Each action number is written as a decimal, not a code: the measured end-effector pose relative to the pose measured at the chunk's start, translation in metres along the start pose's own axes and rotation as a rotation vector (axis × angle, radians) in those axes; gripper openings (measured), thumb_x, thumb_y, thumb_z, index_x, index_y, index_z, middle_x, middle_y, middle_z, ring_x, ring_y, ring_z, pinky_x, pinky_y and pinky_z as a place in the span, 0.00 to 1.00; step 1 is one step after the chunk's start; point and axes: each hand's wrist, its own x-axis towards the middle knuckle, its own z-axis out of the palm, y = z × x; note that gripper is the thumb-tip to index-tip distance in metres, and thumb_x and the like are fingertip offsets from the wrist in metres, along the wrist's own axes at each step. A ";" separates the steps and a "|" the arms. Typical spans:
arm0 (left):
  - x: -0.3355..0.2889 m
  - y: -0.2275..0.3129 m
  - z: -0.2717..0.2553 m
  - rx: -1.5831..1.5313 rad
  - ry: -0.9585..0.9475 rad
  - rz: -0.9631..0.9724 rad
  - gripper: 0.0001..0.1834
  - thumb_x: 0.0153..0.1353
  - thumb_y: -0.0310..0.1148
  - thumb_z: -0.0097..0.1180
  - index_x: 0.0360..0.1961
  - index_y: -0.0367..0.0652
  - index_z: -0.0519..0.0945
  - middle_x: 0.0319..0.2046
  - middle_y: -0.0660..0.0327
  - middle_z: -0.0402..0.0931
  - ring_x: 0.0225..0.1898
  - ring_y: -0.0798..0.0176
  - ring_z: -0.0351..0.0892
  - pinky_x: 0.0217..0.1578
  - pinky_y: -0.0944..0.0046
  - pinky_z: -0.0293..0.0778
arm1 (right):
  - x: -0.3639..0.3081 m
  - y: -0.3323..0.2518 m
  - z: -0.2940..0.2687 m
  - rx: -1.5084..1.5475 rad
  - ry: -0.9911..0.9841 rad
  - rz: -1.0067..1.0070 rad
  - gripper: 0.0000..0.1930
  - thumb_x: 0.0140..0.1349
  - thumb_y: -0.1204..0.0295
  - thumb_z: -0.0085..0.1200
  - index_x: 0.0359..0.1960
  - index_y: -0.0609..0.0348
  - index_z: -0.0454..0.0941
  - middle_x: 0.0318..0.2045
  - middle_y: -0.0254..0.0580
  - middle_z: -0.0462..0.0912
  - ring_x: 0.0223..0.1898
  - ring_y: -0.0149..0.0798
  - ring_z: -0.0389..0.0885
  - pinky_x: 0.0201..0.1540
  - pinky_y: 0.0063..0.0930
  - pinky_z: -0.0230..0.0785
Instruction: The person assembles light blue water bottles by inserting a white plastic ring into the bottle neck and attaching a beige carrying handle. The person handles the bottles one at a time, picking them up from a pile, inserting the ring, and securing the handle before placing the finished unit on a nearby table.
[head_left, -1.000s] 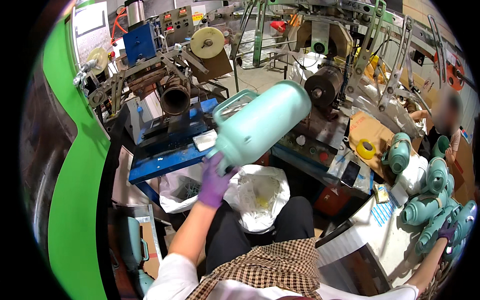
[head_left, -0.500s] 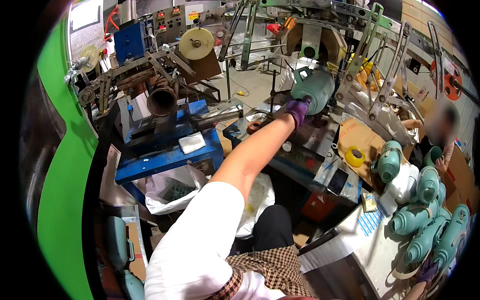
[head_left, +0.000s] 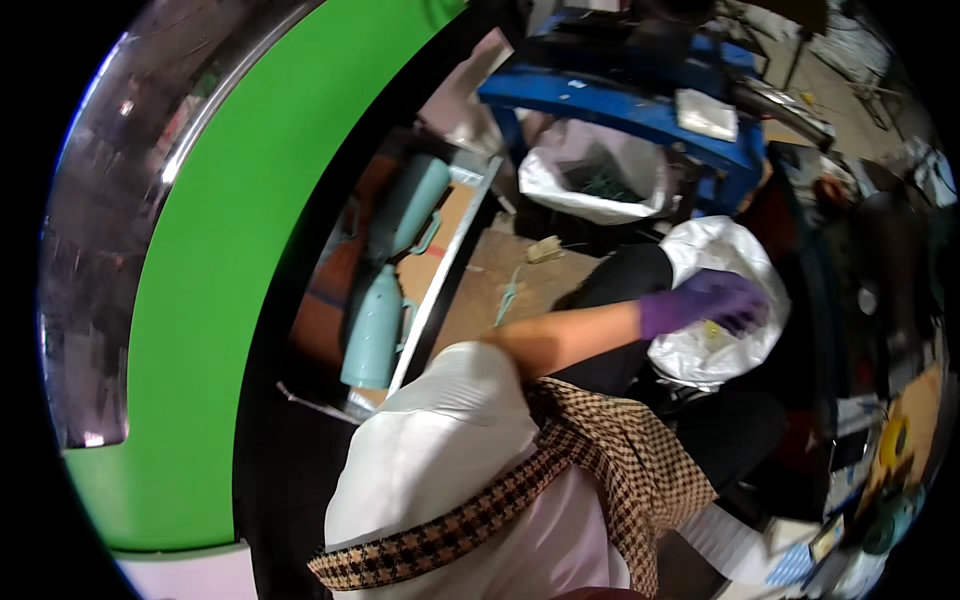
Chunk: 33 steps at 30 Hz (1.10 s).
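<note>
My left hand (head_left: 703, 303), in a purple glove, hangs over a white plastic bag (head_left: 722, 245) that stands beside my knee. Its fingers are loosely bent and slightly apart, a little blurred, and I see nothing in them. Small yellowish bits lie inside the bag under the hand. My right hand is out of view. Left of my arm, two teal thermos jug bodies with handles lie in a box with a pale metal edge: an upper jug body (head_left: 412, 205) and a lower jug body (head_left: 375, 335).
A blue metal bench (head_left: 620, 108) carries a folded white cloth (head_left: 707, 113). Below it sits another white bag (head_left: 595, 207) with dark green scraps. A large green panel (head_left: 215, 300) curves along the left. A dark worktable with yellow tape (head_left: 893, 440) is at right.
My left hand has let go of the teal jug body at the machine and come down over the white bag. The view has swung left and down; my right hand has left it.
</note>
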 end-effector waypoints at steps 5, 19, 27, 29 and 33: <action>-0.301 0.021 -0.138 -0.364 1.091 0.253 0.14 0.74 0.38 0.46 0.53 0.42 0.75 0.34 0.63 0.75 0.33 0.64 0.76 0.39 0.65 0.76 | -0.031 -0.033 0.073 0.075 -0.364 -0.146 0.27 0.75 0.59 0.48 0.68 0.67 0.67 0.62 0.57 0.76 0.63 0.52 0.75 0.69 0.43 0.64; -0.491 -0.280 -0.181 1.124 0.744 -1.094 0.29 0.66 0.54 0.56 0.63 0.49 0.78 0.58 0.49 0.79 0.59 0.43 0.77 0.60 0.47 0.72 | -0.145 -0.161 0.222 0.316 -1.163 -0.742 0.20 0.71 0.64 0.50 0.53 0.70 0.80 0.53 0.57 0.81 0.53 0.57 0.79 0.61 0.50 0.68; -0.375 -0.280 -0.240 0.632 1.124 -1.346 0.46 0.57 0.56 0.66 0.69 0.39 0.66 0.62 0.42 0.73 0.62 0.44 0.74 0.61 0.46 0.71 | -0.213 -0.151 0.212 0.137 -1.457 -0.562 0.11 0.67 0.70 0.52 0.45 0.62 0.81 0.45 0.53 0.83 0.46 0.56 0.81 0.52 0.47 0.73; -0.383 -0.264 -0.254 0.537 1.235 -1.189 0.45 0.56 0.55 0.66 0.68 0.39 0.67 0.58 0.41 0.76 0.60 0.43 0.76 0.59 0.46 0.73 | -0.222 -0.154 0.212 0.056 -1.479 -0.534 0.12 0.65 0.72 0.51 0.45 0.62 0.81 0.44 0.52 0.83 0.45 0.55 0.81 0.51 0.45 0.74; -0.428 -0.296 -0.333 1.331 1.403 -1.107 0.36 0.53 0.48 0.65 0.62 0.46 0.75 0.59 0.44 0.75 0.57 0.38 0.77 0.56 0.43 0.74 | -0.232 -0.146 0.236 0.087 -1.609 -0.718 0.14 0.66 0.61 0.52 0.46 0.56 0.80 0.45 0.51 0.83 0.47 0.57 0.80 0.52 0.50 0.71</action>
